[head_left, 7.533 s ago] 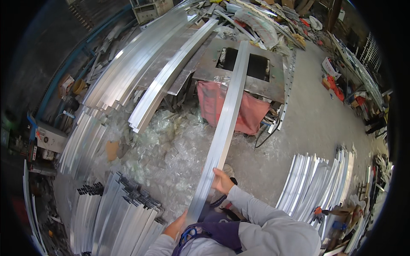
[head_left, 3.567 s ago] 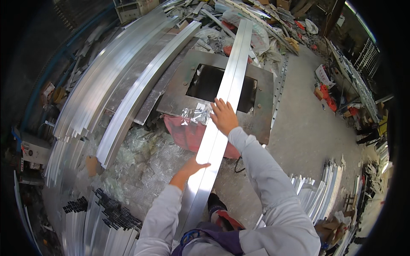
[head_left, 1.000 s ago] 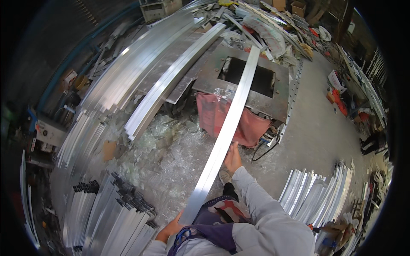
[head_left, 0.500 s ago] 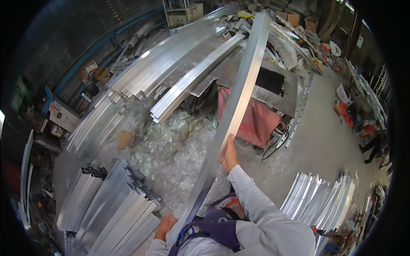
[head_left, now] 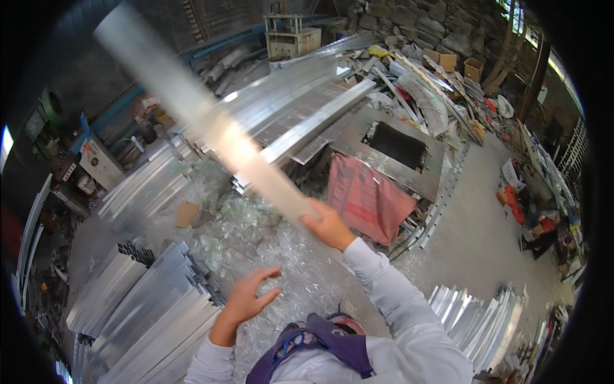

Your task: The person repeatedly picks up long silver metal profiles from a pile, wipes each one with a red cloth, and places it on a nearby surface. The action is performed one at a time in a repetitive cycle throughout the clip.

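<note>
Workshop w/ rough stone wall (head_left: 422, 29) at back, grey concrete floor (head_left: 467, 217) partly under crumpled clear plastic film (head_left: 256, 233). R hand (head_left: 329, 225) clamped on long silver metal profile (head_left: 240, 147), lower part; profile blurred, runs diag. from that hand to upper L of view, up off the floor, passing in front of stacked profiles (head_left: 300, 83). L hand (head_left: 246, 297) well apart from R, thumb & fingers spread, clear of the profile, above the film, nr the bundled profiles (head_left: 153, 313) at lower L. Steel table (head_left: 355, 128) w/ rect. cutout stands beyond R hand, red sheet (head_left: 368, 198) hanging off its near side. Another profile bundle (head_left: 476, 326) at lower R, next to R forearm.
</note>
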The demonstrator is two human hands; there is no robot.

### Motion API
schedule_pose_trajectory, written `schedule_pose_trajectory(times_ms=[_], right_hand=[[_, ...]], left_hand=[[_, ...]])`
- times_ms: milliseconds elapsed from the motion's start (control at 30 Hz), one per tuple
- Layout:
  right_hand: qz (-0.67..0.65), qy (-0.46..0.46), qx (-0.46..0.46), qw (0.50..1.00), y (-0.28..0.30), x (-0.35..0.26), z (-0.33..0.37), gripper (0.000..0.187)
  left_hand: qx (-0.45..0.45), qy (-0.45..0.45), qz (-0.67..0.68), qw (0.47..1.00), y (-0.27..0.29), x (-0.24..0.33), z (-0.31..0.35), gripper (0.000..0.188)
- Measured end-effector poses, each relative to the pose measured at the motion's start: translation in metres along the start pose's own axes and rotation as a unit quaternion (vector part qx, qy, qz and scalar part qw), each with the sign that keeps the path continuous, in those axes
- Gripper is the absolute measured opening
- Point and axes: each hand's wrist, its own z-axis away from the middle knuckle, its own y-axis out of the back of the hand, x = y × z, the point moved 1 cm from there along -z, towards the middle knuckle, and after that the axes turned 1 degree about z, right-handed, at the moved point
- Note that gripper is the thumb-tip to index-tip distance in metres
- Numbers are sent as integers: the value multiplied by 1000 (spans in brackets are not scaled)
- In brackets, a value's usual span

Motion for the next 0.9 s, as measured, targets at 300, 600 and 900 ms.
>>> schedule_pose_trajectory(times_ms=[300,600,900], right_hand=[[133,-101,-443,881,-73,9,103,81],[241,-15,-591,770,-22,74,98,88],[342,-77,-620,702,95,200,-39,88]], left_hand=[[-120,168,-272,940,49,-88,4,61],[-349,319,21,881,-67,-176,83,82],[-205,466,134,850,-218,-145,-70,76]])
